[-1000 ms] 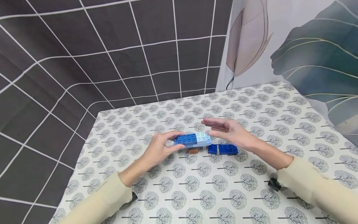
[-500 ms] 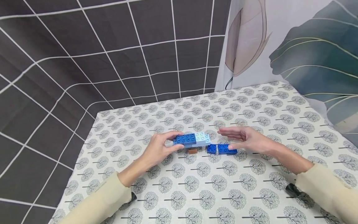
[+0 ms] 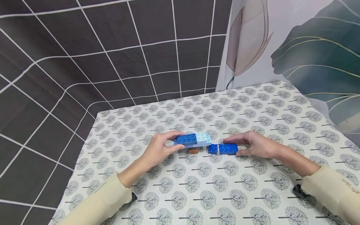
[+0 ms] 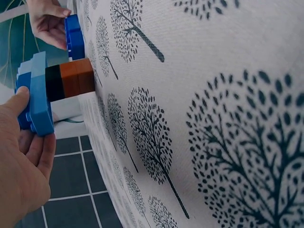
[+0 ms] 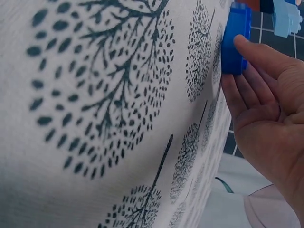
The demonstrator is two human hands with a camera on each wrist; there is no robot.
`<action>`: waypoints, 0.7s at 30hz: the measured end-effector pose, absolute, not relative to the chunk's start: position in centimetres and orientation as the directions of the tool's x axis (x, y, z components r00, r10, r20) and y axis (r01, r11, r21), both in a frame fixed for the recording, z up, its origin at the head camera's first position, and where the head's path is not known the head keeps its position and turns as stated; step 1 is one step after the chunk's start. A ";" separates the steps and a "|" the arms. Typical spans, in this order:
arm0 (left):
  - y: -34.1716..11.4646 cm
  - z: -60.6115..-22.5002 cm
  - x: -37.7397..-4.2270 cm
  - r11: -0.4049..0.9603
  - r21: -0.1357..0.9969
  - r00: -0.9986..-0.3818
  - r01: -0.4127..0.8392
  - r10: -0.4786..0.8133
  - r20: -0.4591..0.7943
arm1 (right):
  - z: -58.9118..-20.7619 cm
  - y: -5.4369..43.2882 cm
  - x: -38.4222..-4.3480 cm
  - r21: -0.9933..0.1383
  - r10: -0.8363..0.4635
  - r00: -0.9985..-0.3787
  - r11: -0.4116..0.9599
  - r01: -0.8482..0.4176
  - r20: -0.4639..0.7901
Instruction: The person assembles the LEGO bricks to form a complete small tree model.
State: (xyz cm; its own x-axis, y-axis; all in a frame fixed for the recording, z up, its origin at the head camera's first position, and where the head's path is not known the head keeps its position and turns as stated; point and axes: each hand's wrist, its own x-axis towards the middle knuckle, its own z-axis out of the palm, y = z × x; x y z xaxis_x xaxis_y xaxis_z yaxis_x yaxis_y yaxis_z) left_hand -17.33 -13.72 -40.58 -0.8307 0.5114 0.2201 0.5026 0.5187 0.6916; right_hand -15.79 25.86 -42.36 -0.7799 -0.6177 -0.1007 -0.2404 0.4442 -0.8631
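In the head view my left hand (image 3: 158, 147) pinches the left end of a blue building brick (image 3: 184, 140), thumb in front and fingers behind. That brick sits on top of an assembled stack, beside a pale blue brick (image 3: 201, 137). A black brick (image 4: 53, 81) and an orange-brown brick (image 4: 78, 77) form the stem beneath, standing on the cloth. My right hand (image 3: 257, 145) holds a longer dark blue brick (image 3: 228, 149) on the cloth, its thumb on the near side and fingers along the far side. A small dark blue brick (image 3: 212, 149) lies just left of it.
The table wears a white cloth (image 3: 202, 187) printed with grey trees. Behind it hangs a dark grid-patterned curtain (image 3: 112, 47), and a leaf-printed curtain (image 3: 317, 56) is at the right.
My right hand moved right from beside the stack, then lowered and closed around the longer dark blue brick. My left hand stays on the stack.
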 end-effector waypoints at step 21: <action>-13.7 -40.6 -17.3 0.504 0.712 -0.835 0.490 0.506 0.217 | -41.1 25.2 -15.8 -0.784 -0.522 -0.853 0.532 -0.320 -0.006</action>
